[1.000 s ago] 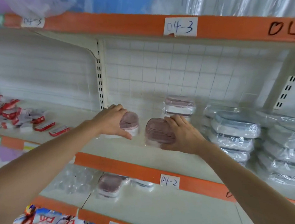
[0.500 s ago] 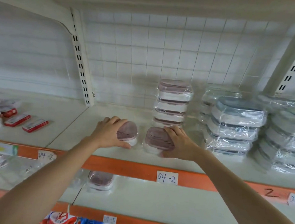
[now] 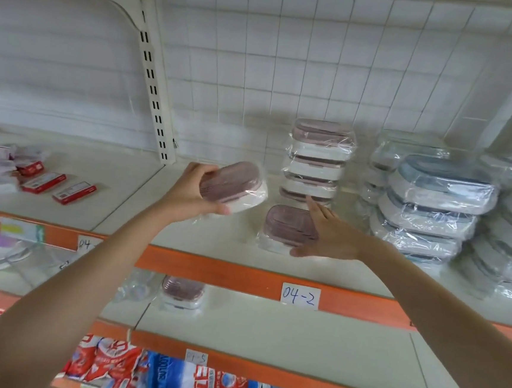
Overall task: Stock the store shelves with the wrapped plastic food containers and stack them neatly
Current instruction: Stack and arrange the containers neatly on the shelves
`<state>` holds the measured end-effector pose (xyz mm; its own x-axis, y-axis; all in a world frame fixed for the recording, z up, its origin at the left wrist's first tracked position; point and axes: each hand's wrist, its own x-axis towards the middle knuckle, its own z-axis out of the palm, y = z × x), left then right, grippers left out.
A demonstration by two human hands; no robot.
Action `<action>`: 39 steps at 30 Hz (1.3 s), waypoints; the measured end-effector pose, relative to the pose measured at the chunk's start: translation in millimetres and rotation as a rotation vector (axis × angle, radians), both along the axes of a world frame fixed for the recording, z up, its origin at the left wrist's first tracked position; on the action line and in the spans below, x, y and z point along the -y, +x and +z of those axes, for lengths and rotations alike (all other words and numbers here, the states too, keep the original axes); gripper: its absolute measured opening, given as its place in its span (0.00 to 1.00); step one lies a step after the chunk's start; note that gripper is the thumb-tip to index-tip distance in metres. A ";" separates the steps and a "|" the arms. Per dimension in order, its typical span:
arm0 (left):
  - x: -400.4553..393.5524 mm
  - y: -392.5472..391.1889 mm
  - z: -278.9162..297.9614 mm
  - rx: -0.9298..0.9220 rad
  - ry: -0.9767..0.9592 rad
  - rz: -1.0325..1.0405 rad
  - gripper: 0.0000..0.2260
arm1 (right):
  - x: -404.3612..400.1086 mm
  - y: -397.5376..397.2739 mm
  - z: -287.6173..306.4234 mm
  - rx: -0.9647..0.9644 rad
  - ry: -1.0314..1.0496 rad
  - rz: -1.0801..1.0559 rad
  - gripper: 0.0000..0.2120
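Note:
My left hand (image 3: 191, 193) grips a wrapped container with a pink lid (image 3: 233, 187), tilted and lifted above the shelf (image 3: 183, 237). A second pink-lidded wrapped container (image 3: 286, 226) lies flat on the shelf near the front edge. My right hand (image 3: 333, 234) rests on its right side with fingers straight, the index finger pointing toward the back. Behind it stands a stack of several pink-lidded containers (image 3: 318, 160) against the wire grid back.
Stacks of wrapped blue-lidded containers (image 3: 433, 206) fill the shelf to the right. Small red and white boxes (image 3: 43, 183) lie at the left. One more pink-lidded container (image 3: 181, 292) sits on the lower shelf. Colourful bags (image 3: 170, 378) hang below. A slotted upright (image 3: 155, 76) divides the bays.
My left hand has lifted its container off the shelf and tilted it. My right hand has opened over the other container, which now lies on the shelf. The camera has moved closer.

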<state>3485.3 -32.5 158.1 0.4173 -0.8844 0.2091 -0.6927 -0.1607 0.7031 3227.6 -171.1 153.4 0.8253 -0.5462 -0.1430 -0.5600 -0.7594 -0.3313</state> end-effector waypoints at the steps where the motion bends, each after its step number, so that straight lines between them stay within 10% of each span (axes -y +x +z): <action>1: 5.0 -7.5 9.4 0.009 -0.027 -0.036 0.50 | -1.1 -1.6 9.6 0.037 -0.010 -0.010 0.57; 11: 54.2 -81.8 3.3 0.149 0.159 -0.341 0.42 | 2.5 -11.2 40.5 0.035 -0.179 0.029 0.42; 20: 40.1 -70.4 -6.3 -0.006 0.190 -0.155 0.42 | -0.6 -13.7 34.2 0.074 -0.186 -0.015 0.38; 26: 41.5 -83.2 -9.6 0.017 0.150 -0.122 0.13 | -1.5 -15.9 35.4 0.044 -0.264 -0.006 0.33; 39: 48.0 -104.9 -18.0 0.082 0.081 -0.048 0.11 | 3.1 -14.5 36.3 -0.043 -0.457 0.023 0.32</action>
